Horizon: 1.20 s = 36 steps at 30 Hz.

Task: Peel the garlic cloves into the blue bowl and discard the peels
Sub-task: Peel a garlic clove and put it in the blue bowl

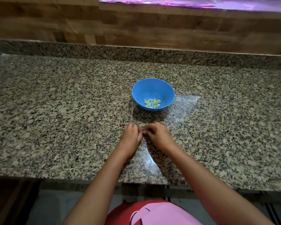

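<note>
Bare forearms [105,176], red garment [118,215], pink print [161,215], dark outlines

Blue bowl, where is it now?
In the head view, the bowl sits mid-frame on the counter, just beyond the left hand and right hand, with cloves inside.

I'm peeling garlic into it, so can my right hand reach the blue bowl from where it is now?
Probably yes. The right hand sits just short of the blue bowl, with only bare countertop between them, and the left hand beside it is off that path.
</note>
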Each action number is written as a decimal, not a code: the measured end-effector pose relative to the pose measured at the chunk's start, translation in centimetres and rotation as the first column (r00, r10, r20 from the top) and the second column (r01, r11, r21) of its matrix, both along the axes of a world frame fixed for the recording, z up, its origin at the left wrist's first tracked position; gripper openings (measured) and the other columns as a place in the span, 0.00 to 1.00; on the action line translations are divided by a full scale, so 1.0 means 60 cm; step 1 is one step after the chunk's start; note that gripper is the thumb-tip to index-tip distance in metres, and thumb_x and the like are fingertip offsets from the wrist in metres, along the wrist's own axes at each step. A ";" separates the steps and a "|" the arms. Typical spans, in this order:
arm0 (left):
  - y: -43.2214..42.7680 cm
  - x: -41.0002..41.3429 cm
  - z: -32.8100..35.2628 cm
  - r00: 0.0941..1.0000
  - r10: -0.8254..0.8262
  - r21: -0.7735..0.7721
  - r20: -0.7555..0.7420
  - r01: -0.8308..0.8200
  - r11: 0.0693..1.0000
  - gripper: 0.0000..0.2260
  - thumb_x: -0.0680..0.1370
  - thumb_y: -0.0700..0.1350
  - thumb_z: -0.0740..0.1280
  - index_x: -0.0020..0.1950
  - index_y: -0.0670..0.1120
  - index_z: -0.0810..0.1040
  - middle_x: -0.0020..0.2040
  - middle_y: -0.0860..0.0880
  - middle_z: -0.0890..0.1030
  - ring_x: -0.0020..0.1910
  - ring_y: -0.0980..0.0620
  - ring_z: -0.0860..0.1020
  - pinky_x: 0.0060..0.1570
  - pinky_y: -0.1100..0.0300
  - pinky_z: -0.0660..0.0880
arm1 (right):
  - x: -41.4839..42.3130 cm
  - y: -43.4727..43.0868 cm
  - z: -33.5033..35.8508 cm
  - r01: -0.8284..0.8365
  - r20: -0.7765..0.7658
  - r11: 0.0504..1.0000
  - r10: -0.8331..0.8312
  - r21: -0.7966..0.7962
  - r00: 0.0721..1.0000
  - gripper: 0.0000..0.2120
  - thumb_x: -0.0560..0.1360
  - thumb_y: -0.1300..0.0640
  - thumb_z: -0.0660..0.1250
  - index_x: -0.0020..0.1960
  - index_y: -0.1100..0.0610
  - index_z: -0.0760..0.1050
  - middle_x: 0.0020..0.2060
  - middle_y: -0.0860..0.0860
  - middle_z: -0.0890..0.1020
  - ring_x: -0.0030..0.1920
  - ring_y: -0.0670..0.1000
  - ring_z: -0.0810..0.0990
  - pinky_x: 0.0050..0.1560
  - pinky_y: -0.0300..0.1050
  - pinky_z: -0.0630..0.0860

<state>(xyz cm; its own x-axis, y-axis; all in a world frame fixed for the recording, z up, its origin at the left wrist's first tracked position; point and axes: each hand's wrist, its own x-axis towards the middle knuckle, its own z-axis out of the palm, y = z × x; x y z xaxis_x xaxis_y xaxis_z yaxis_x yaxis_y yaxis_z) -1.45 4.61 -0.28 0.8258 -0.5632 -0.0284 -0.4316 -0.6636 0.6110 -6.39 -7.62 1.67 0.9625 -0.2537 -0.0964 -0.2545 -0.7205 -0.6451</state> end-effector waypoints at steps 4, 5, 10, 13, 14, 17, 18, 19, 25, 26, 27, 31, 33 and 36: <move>0.002 -0.006 0.001 0.999 0.047 -0.161 -0.016 -0.049 0.986 0.09 0.81 0.43 0.59 0.58 0.41 0.73 0.55 0.49 0.69 0.53 0.56 0.68 0.53 0.65 0.67 | -0.014 -0.015 0.021 0.078 0.046 0.996 -0.080 0.049 0.996 0.05 0.75 0.61 0.67 0.47 0.61 0.80 0.44 0.53 0.81 0.45 0.50 0.79 0.50 0.45 0.76; 0.004 -0.007 -0.002 0.998 0.066 -0.185 0.006 -0.064 0.981 0.09 0.80 0.42 0.60 0.59 0.41 0.73 0.56 0.49 0.70 0.54 0.56 0.68 0.54 0.66 0.67 | -0.017 -0.023 0.028 0.082 0.038 0.997 -0.083 0.004 0.996 0.04 0.75 0.62 0.67 0.45 0.61 0.79 0.42 0.52 0.80 0.43 0.49 0.78 0.49 0.44 0.76; 0.003 -0.019 -0.024 0.991 0.072 -0.140 0.110 -0.056 0.989 0.11 0.79 0.44 0.62 0.60 0.44 0.75 0.58 0.49 0.73 0.60 0.52 0.69 0.61 0.60 0.65 | -0.012 -0.028 0.044 -0.230 -0.172 0.864 0.169 -0.447 0.970 0.05 0.76 0.64 0.62 0.49 0.63 0.76 0.48 0.56 0.76 0.46 0.54 0.76 0.49 0.46 0.75; -0.002 -0.025 -0.026 0.991 0.067 -0.130 0.116 -0.052 0.990 0.11 0.79 0.44 0.61 0.61 0.45 0.75 0.59 0.49 0.74 0.60 0.52 0.69 0.61 0.58 0.65 | -0.018 -0.013 0.042 -0.406 -0.250 0.755 0.320 -0.515 0.914 0.11 0.78 0.67 0.59 0.59 0.65 0.72 0.53 0.58 0.74 0.53 0.56 0.76 0.53 0.46 0.73; -0.002 -0.025 -0.025 0.991 0.070 -0.147 0.110 -0.054 0.988 0.11 0.80 0.43 0.61 0.61 0.44 0.75 0.58 0.49 0.74 0.60 0.52 0.69 0.61 0.59 0.65 | -0.021 -0.014 0.037 -0.413 -0.238 0.750 0.338 -0.517 0.911 0.11 0.78 0.67 0.59 0.59 0.65 0.72 0.53 0.58 0.74 0.53 0.56 0.75 0.54 0.46 0.73; -0.005 -0.028 -0.013 0.996 0.087 -0.267 -0.016 -0.088 0.960 0.11 0.79 0.44 0.63 0.60 0.44 0.76 0.55 0.52 0.76 0.55 0.55 0.73 0.55 0.67 0.70 | -0.030 -0.024 0.021 -0.103 -0.038 0.968 0.097 -0.230 0.995 0.05 0.77 0.63 0.62 0.49 0.61 0.78 0.44 0.52 0.77 0.43 0.50 0.77 0.49 0.45 0.78; -0.008 -0.029 -0.006 0.988 0.086 -0.318 -0.126 -0.122 0.940 0.10 0.79 0.45 0.64 0.59 0.45 0.77 0.53 0.54 0.77 0.52 0.56 0.75 0.51 0.70 0.71 | -0.034 -0.025 0.019 0.075 -0.006 0.996 -0.074 0.038 0.997 0.05 0.77 0.62 0.64 0.46 0.60 0.79 0.41 0.51 0.80 0.39 0.47 0.79 0.43 0.42 0.78; -0.012 -0.030 0.001 0.961 0.069 -0.383 -0.268 -0.173 0.907 0.09 0.77 0.45 0.66 0.56 0.46 0.78 0.51 0.55 0.78 0.50 0.57 0.77 0.47 0.71 0.73 | -0.037 -0.025 0.020 0.209 -0.023 0.925 -0.213 0.319 0.977 0.04 0.76 0.63 0.66 0.44 0.60 0.79 0.37 0.51 0.81 0.35 0.46 0.79 0.36 0.39 0.77; -0.028 -0.037 0.028 0.730 -0.073 -0.575 -0.680 -0.468 0.672 0.02 0.76 0.37 0.67 0.45 0.39 0.79 0.42 0.44 0.81 0.34 0.57 0.79 0.34 0.68 0.75 | -0.048 -0.025 0.038 0.293 -0.123 0.512 -0.339 0.808 0.933 0.03 0.74 0.68 0.66 0.41 0.66 0.77 0.32 0.58 0.79 0.29 0.50 0.78 0.29 0.37 0.76; -0.029 -0.037 0.030 0.719 -0.082 -0.572 -0.690 -0.473 0.670 0.02 0.76 0.36 0.67 0.45 0.39 0.79 0.42 0.45 0.81 0.34 0.57 0.78 0.34 0.67 0.75 | -0.049 -0.028 0.040 0.281 -0.121 0.504 -0.327 0.816 0.937 0.03 0.74 0.68 0.66 0.42 0.67 0.77 0.32 0.58 0.79 0.28 0.49 0.78 0.29 0.37 0.76; -0.030 -0.036 0.032 0.708 -0.083 -0.561 -0.701 -0.476 0.677 0.03 0.76 0.36 0.66 0.44 0.39 0.78 0.41 0.45 0.81 0.33 0.57 0.78 0.33 0.67 0.75 | -0.052 -0.029 0.044 0.259 -0.103 0.533 -0.305 0.806 0.947 0.03 0.74 0.67 0.67 0.43 0.67 0.77 0.31 0.57 0.79 0.28 0.49 0.78 0.29 0.37 0.76; -0.042 -0.026 0.046 0.587 -0.055 -0.435 -0.808 -0.531 0.727 0.06 0.78 0.34 0.63 0.41 0.40 0.74 0.36 0.44 0.76 0.31 0.54 0.73 0.27 0.67 0.73 | -0.059 -0.032 0.038 0.064 0.164 0.996 -0.075 0.070 0.984 0.05 0.76 0.61 0.66 0.45 0.64 0.77 0.37 0.52 0.78 0.36 0.49 0.77 0.38 0.41 0.75; -0.047 -0.023 0.054 0.530 -0.065 -0.405 -0.845 -0.558 0.725 0.08 0.78 0.32 0.61 0.40 0.40 0.72 0.34 0.45 0.74 0.30 0.54 0.71 0.25 0.67 0.71 | -0.058 -0.033 0.032 -0.027 0.232 0.982 0.071 -0.189 0.970 0.06 0.77 0.61 0.64 0.46 0.63 0.77 0.41 0.52 0.76 0.41 0.50 0.75 0.42 0.42 0.73; -0.052 -0.021 0.052 0.570 -0.029 -0.417 -0.821 -0.564 0.713 0.10 0.78 0.33 0.63 0.37 0.41 0.73 0.33 0.46 0.75 0.30 0.54 0.71 0.26 0.66 0.72 | -0.056 -0.024 0.034 0.097 0.232 0.995 -0.102 0.031 0.967 0.05 0.77 0.60 0.65 0.44 0.60 0.76 0.36 0.50 0.76 0.35 0.46 0.73 0.36 0.37 0.70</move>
<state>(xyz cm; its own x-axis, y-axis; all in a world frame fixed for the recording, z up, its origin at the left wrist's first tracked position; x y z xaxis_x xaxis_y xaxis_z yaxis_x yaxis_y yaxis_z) -2.74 1.48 2.87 0.7711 -0.4459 -0.4545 0.4934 -0.0327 0.8692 -9.73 -9.08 3.74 0.9289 -0.3496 0.1220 -0.1650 -0.6859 -0.7088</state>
